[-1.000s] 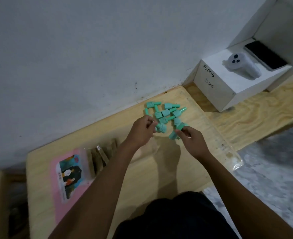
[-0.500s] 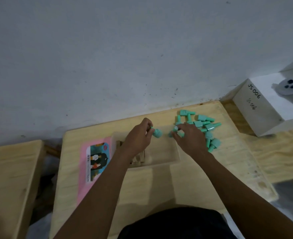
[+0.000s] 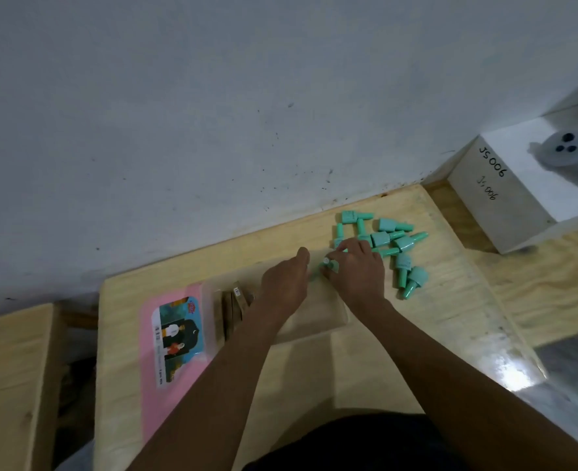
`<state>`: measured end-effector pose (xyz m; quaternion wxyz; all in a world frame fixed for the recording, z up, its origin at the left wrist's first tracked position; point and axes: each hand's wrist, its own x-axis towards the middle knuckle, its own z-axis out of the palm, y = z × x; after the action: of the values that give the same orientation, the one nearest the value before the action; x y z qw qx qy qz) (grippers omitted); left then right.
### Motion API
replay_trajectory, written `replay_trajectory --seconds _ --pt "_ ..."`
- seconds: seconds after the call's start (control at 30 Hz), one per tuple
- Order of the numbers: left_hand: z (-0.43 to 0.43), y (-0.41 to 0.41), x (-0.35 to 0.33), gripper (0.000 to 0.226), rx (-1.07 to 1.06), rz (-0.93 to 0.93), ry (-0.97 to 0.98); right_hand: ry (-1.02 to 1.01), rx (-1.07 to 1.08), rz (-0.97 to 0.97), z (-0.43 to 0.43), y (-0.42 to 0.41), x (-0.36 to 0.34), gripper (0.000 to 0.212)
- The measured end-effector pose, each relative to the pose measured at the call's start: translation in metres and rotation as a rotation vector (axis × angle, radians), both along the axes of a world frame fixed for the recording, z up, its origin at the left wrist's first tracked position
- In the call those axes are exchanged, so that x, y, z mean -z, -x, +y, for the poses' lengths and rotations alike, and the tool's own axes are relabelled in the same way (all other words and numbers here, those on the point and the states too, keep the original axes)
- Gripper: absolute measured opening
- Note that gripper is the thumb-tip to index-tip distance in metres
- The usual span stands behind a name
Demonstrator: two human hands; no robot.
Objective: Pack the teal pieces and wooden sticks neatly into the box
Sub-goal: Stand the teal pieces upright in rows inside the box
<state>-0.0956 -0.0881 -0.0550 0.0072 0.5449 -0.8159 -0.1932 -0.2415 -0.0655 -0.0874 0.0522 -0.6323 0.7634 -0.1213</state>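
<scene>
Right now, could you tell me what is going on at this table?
A person is packing pieces into a clear box. The right hand pinches a teal piece in its fingers over the box's far edge, and the left hand is beside it. Wooden sticks lie in the box's left end; a pile of teal pieces waits on the table to the right.

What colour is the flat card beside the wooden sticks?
The card is pink, with a colourful picture label; the head view shows it.

A scuffed white wall backs the plywood table.
</scene>
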Motion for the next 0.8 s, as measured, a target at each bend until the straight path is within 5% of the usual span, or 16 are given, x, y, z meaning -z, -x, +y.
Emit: replay_trajectory --seconds 0.3,0.8 --pt "-0.006 0.012 0.009 0.018 0.053 -0.114 0.068 0.028 -0.024 -0.097 0.001 0.004 0.002 0.025" --pt "0.004 0.015 0.010 0.014 -0.032 0.004 0.114 0.032 -0.053 -0.256 0.011 0.019 -0.007 0.029"
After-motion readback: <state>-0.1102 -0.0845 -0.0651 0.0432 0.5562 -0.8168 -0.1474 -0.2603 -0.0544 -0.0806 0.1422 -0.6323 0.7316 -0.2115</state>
